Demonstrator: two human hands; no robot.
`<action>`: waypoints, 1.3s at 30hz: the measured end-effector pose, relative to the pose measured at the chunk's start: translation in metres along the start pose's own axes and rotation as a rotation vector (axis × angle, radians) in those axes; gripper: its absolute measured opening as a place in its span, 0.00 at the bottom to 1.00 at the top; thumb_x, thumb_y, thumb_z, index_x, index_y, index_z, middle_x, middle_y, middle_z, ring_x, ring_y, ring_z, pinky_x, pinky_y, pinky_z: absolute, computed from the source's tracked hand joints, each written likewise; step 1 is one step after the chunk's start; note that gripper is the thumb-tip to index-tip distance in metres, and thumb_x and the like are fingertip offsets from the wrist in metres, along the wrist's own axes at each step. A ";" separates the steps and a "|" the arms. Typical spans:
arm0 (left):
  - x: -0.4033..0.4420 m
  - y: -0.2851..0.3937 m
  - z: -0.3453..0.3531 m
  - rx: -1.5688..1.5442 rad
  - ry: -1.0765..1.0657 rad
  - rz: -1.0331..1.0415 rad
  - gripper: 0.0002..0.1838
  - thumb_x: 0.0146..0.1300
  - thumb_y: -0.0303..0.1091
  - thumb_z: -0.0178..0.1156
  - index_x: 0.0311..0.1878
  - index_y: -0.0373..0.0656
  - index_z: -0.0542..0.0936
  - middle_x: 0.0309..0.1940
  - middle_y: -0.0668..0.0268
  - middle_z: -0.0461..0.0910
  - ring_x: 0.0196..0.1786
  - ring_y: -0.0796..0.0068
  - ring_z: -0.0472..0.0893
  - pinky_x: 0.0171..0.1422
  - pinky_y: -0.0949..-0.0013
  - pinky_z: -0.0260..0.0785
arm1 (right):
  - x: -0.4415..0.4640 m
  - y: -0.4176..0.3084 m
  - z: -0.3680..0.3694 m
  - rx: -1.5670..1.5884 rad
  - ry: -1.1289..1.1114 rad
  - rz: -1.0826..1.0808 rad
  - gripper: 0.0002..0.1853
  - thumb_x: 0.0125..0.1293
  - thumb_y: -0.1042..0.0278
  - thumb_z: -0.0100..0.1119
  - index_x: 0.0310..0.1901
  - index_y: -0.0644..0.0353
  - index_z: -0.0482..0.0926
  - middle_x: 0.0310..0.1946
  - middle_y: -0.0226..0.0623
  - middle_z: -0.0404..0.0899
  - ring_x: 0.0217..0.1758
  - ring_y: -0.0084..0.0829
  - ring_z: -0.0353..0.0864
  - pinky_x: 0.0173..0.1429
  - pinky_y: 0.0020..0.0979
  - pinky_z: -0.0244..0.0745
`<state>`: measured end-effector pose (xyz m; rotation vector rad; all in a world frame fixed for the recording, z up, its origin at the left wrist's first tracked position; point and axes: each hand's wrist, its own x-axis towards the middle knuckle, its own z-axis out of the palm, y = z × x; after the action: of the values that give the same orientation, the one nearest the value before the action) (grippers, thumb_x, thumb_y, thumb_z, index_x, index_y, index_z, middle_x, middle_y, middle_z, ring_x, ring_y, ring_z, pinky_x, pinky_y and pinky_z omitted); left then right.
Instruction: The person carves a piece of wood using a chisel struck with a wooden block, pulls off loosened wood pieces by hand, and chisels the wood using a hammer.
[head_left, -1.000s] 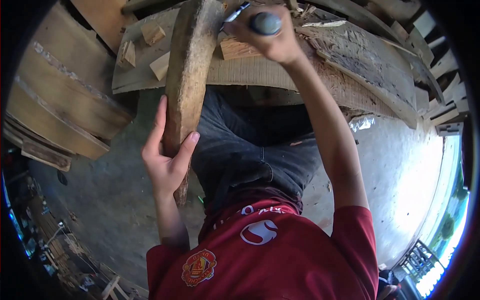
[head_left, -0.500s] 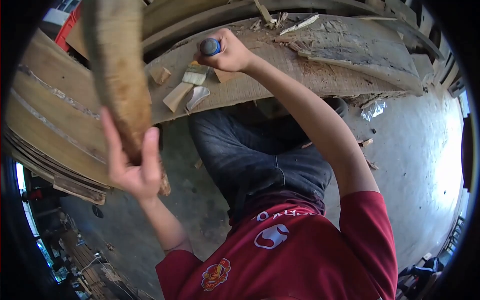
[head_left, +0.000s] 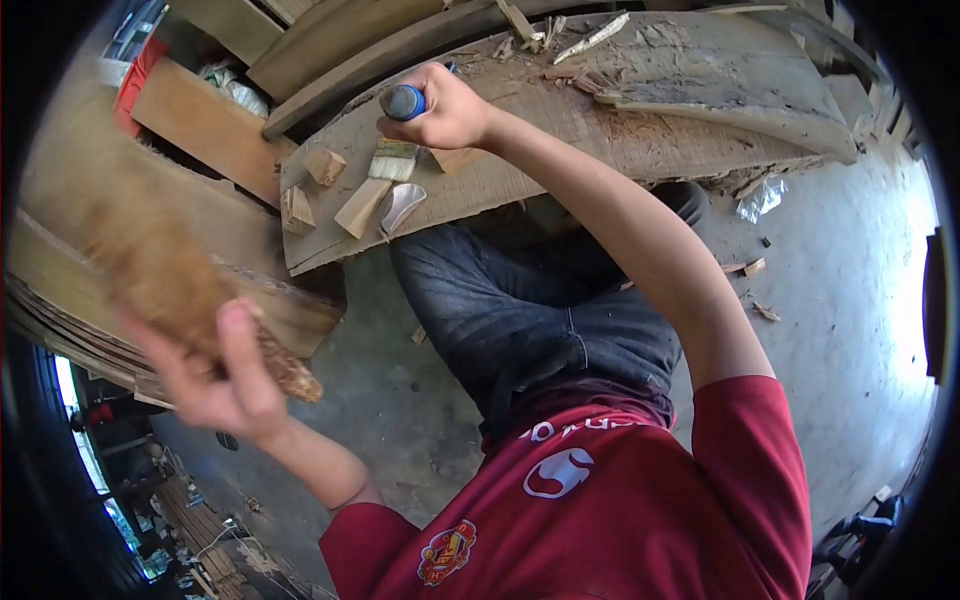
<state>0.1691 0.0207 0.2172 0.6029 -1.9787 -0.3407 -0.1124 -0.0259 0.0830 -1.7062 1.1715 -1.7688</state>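
My left hand (head_left: 225, 385) grips a thick length of rough wood (head_left: 165, 255), smeared by motion, near its lower end and away from the bench. My right hand (head_left: 450, 108) is closed round a blue-handled tool (head_left: 404, 102) with a round grey butt end facing me; its working end is hidden. That hand is over a broad wooden slab (head_left: 520, 165). Close by on the slab lie a paintbrush (head_left: 391, 165), a curved pale piece (head_left: 403, 207) and small wood blocks (head_left: 325, 166).
Wood chips (head_left: 590, 38) and a split board (head_left: 720, 118) cover the slab's far right. Large planks (head_left: 290, 310) are stacked on the left, with a brown board (head_left: 205, 125) behind. My legs (head_left: 490, 300) are under the slab's edge. Crumpled foil (head_left: 762, 200) lies on the floor.
My left hand has swung the length of wood left and tilted it outward, uncovering another small block on the slab. My right hand has stayed over the slab with the tool, shifting slightly left.
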 end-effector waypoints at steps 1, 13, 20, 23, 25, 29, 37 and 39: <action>-0.006 -0.010 0.006 -0.019 -0.088 -0.015 0.39 0.66 0.21 0.59 0.77 0.35 0.54 0.54 0.49 0.79 0.44 0.71 0.82 0.51 0.71 0.75 | 0.001 0.004 0.001 0.004 0.002 -0.003 0.18 0.55 0.72 0.66 0.17 0.62 0.66 0.13 0.26 0.63 0.20 0.19 0.61 0.25 0.30 0.59; 0.004 0.019 0.002 -0.129 -0.117 -0.117 0.40 0.58 0.18 0.63 0.74 0.31 0.60 0.65 0.49 0.72 0.57 0.64 0.80 0.63 0.69 0.70 | -0.002 0.007 0.001 -0.006 0.129 -0.024 0.13 0.47 0.68 0.65 0.19 0.66 0.72 0.14 0.36 0.65 0.19 0.24 0.64 0.27 0.33 0.67; -0.018 -0.024 0.037 -0.191 -0.541 -0.294 0.34 0.62 0.23 0.65 0.72 0.33 0.66 0.70 0.52 0.69 0.72 0.65 0.68 0.73 0.65 0.59 | -0.002 0.019 0.008 -0.033 0.187 -0.155 0.12 0.46 0.67 0.68 0.21 0.66 0.76 0.16 0.44 0.73 0.19 0.30 0.69 0.29 0.35 0.71; -0.011 0.000 0.019 -0.080 -0.296 -0.200 0.36 0.60 0.20 0.64 0.72 0.30 0.65 0.69 0.51 0.70 0.68 0.62 0.72 0.71 0.65 0.62 | 0.004 0.012 0.002 -0.129 0.112 -0.079 0.12 0.56 0.71 0.66 0.19 0.62 0.75 0.14 0.26 0.73 0.22 0.16 0.75 0.27 0.26 0.69; 0.001 0.032 0.003 -0.104 -0.107 -0.200 0.36 0.65 0.19 0.57 0.75 0.32 0.58 0.54 0.48 0.80 0.40 0.71 0.81 0.41 0.71 0.75 | 0.003 0.012 0.002 -0.068 0.129 -0.037 0.13 0.56 0.71 0.66 0.18 0.62 0.74 0.13 0.26 0.72 0.19 0.16 0.72 0.24 0.25 0.68; 0.001 0.010 0.020 0.050 -0.311 -0.061 0.36 0.59 0.23 0.65 0.71 0.31 0.66 0.60 0.48 0.77 0.59 0.59 0.79 0.62 0.63 0.71 | 0.005 0.009 0.000 -0.114 0.076 0.001 0.10 0.57 0.71 0.65 0.22 0.64 0.77 0.14 0.27 0.74 0.19 0.18 0.76 0.24 0.25 0.70; 0.016 0.015 0.022 -0.141 -0.204 -0.114 0.36 0.61 0.20 0.62 0.73 0.32 0.62 0.71 0.53 0.67 0.67 0.63 0.73 0.68 0.66 0.68 | 0.014 0.018 -0.002 0.038 0.103 0.139 0.12 0.47 0.65 0.67 0.20 0.64 0.77 0.12 0.34 0.72 0.18 0.23 0.74 0.27 0.30 0.72; 0.017 0.005 0.019 -0.103 -0.202 -0.076 0.36 0.62 0.21 0.62 0.74 0.33 0.62 0.70 0.51 0.68 0.69 0.61 0.71 0.71 0.64 0.64 | 0.018 0.021 -0.004 -0.077 0.125 0.078 0.11 0.47 0.65 0.68 0.21 0.64 0.79 0.14 0.36 0.74 0.20 0.23 0.75 0.29 0.30 0.73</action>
<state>0.1445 0.0150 0.2229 0.5978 -2.1191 -0.5652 -0.1242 -0.0504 0.0782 -1.5879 1.3569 -1.8273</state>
